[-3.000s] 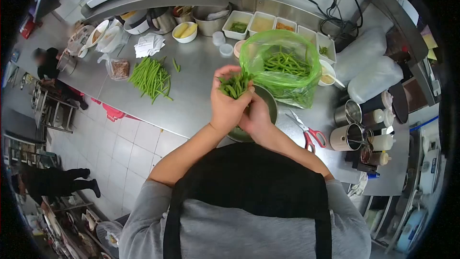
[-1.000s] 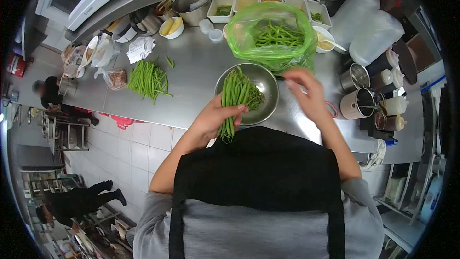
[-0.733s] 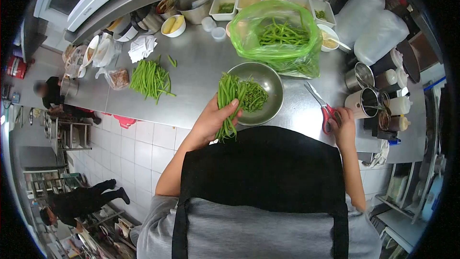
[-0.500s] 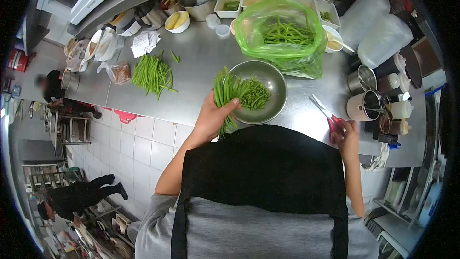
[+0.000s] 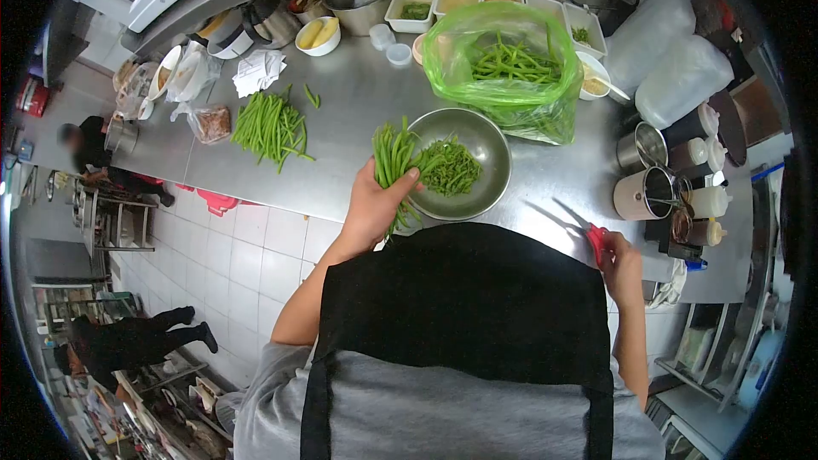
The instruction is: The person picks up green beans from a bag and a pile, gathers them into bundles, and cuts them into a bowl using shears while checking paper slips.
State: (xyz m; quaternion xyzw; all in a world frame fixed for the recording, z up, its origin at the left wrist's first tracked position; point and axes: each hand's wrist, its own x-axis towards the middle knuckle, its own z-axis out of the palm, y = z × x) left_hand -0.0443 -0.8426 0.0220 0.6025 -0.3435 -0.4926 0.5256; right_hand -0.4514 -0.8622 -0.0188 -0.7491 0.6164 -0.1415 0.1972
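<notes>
My left hand is closed around a bunch of green beans at the left rim of a steel bowl. Chopped green pieces lie in that bowl. On the right, my right hand grips the red handles of a pair of scissors. Their blades point up and left, above the steel counter, and a shadow falls beside them. A pile of green beans rests on the counter to the left. Behind the bowl, a green plastic bag holds more beans.
White containers line the back. A small bowl of yellow food stands near a large pot. Pots and squeeze bottles crowd the right side. Two people in dark clothes are off to the left.
My right hand has closed on the scissors' handles and raised them from the counter, and the blades have come together. My left hand has shifted slightly left with the beans.
</notes>
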